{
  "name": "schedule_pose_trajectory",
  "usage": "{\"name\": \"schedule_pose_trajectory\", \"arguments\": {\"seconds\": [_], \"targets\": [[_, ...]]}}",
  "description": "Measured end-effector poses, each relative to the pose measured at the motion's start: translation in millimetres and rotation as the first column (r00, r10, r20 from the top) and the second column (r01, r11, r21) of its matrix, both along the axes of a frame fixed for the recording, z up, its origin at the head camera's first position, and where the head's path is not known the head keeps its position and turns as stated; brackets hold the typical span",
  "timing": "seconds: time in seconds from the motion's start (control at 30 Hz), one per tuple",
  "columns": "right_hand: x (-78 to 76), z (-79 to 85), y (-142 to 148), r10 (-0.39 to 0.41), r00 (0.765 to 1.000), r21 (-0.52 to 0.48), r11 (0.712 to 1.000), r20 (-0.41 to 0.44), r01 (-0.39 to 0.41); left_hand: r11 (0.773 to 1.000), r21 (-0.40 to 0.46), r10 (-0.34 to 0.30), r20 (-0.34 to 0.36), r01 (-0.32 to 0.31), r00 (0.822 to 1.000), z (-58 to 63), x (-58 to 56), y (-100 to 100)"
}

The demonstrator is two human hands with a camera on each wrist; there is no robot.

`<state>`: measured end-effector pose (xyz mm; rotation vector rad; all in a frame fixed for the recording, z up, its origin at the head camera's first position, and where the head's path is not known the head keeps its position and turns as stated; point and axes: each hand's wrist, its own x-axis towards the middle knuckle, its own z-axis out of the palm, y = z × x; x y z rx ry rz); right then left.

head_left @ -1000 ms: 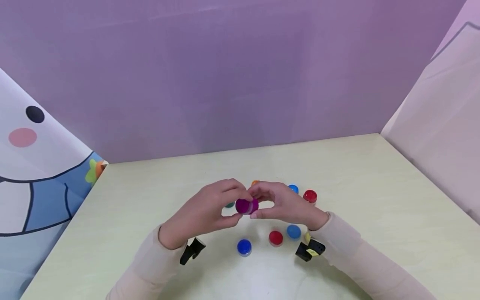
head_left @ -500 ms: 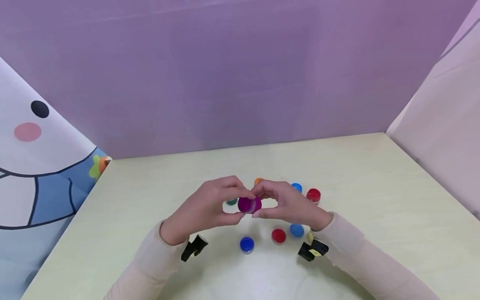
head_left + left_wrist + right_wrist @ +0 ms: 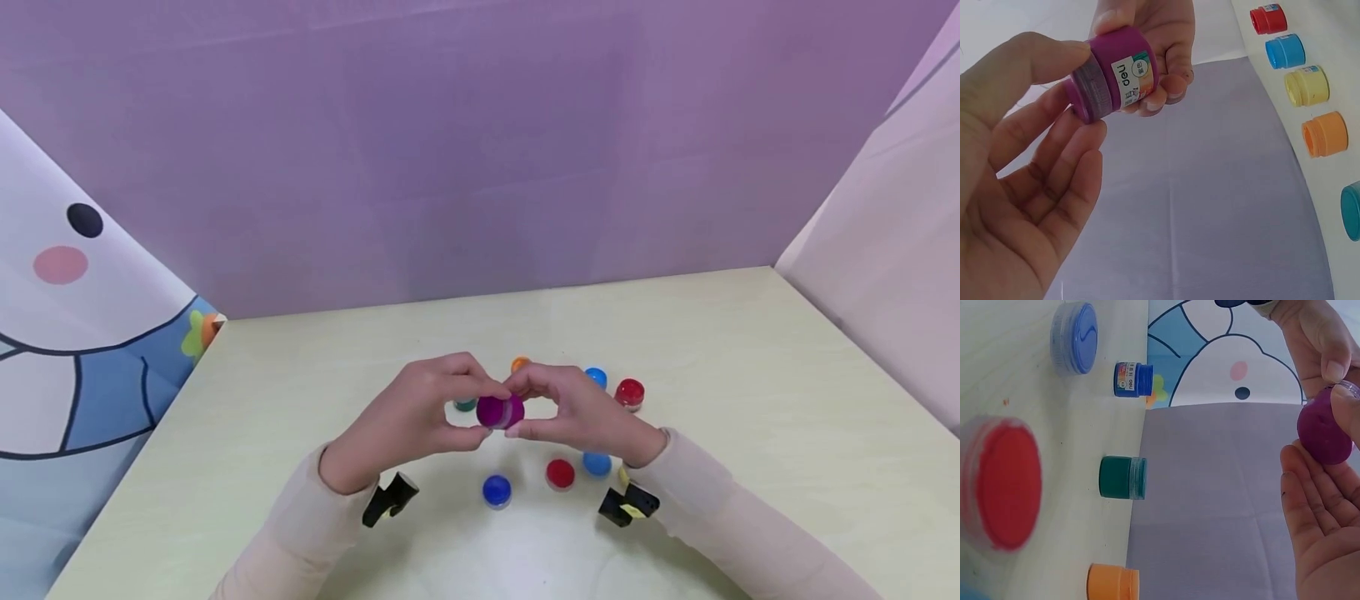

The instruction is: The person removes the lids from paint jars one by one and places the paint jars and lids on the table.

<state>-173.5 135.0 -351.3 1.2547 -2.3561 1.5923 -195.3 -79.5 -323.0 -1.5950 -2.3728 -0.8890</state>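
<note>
A purple paint jar is held on its side above the table, between both hands. My left hand pinches its clear ridged lid with thumb and fingertips. From the other end, my right hand grips the jar's body, the thumb lying against the purple base in the right wrist view. A printed label faces the left wrist camera. The remaining fingers of the left hand are loosely bent below the lid.
Paint jars stand on the table behind the hands: red, light blue, yellow, orange, green and dark blue. Nearer lie clear-rimmed round pieces, blue, red and light blue. A purple backdrop rises behind.
The head view has shifted slightly, so everything sits a little further right. Both hands keep their hold on the purple paint jar, with hardly any movement.
</note>
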Motion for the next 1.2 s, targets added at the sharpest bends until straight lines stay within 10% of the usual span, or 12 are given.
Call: {"name": "schedule_pose_trajectory", "arguments": {"seconds": [0.67, 0.87, 1.2], "targets": [[-14.0, -28.9, -1.7, -0.120, 0.993, 0.027, 0.992, 0.006, 0.120, 0.974, -0.026, 0.227, 0.020, -0.227, 0.974, -5.7, 5.7, 5.1], [-18.8, -34.2, 1.6, -0.097, 0.995, 0.020, 0.995, 0.015, 0.097, 0.977, -0.088, 0.196, 0.023, -0.194, 0.980, -2.2, 3.5, 2.4], [-18.1, -34.2, 2.6, -0.072, 0.996, 0.031, 0.997, 0.052, 0.071, 0.991, -0.135, -0.004, -0.168, -0.019, 0.986, -3.3, 1.3, -0.7]]}}
